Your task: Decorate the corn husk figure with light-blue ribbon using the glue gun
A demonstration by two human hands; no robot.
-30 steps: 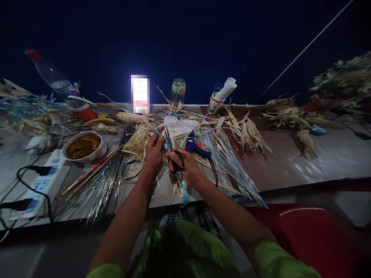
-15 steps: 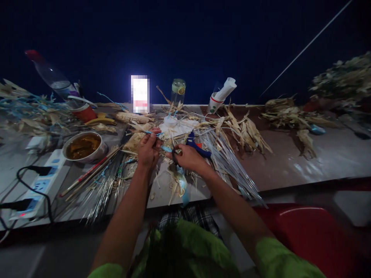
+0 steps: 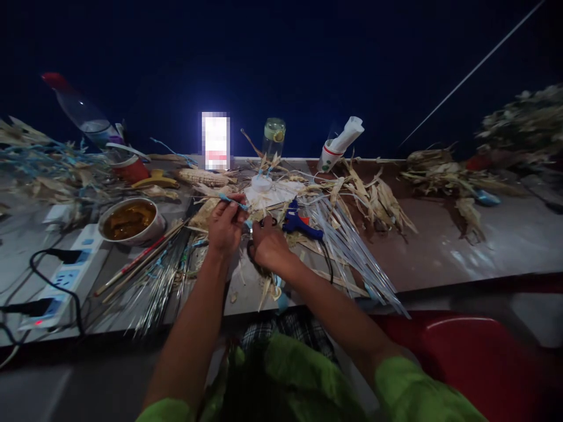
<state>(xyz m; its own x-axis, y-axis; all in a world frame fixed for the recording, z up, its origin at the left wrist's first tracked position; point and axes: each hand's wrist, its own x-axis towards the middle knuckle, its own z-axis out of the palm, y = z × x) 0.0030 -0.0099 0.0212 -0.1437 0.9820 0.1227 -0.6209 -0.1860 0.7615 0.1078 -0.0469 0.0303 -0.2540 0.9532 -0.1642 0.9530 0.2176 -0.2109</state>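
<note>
My left hand (image 3: 225, 227) is closed, pinching a thin stem wrapped in blue tape (image 3: 233, 202) that lies across its fingertips. Just to its right, my right hand (image 3: 270, 245) is wrapped round a pair of scissors with dark handles (image 3: 250, 251); the blades are hard to make out. A short bit of blue tape shows between the two hands. Below my right hand, a loose blue strip (image 3: 282, 302) lies among husk scraps at the table's front edge. A blue glue gun (image 3: 299, 223) rests right beside that hand.
Clear sticks (image 3: 358, 252) and dried corn husks (image 3: 373, 202) lie to the right. A bowl of brown liquid (image 3: 132, 221), thin metal wires (image 3: 160, 293) and a power strip (image 3: 65, 287) are at left. Behind stand a lit screen (image 3: 216, 140), a jar (image 3: 274, 138) and a paper cup (image 3: 329, 157).
My right hand has turned over with the scissors and shifted slightly left and down. The blue strip between the hands now shows much shorter. My left hand keeps its pinch on the stem.
</note>
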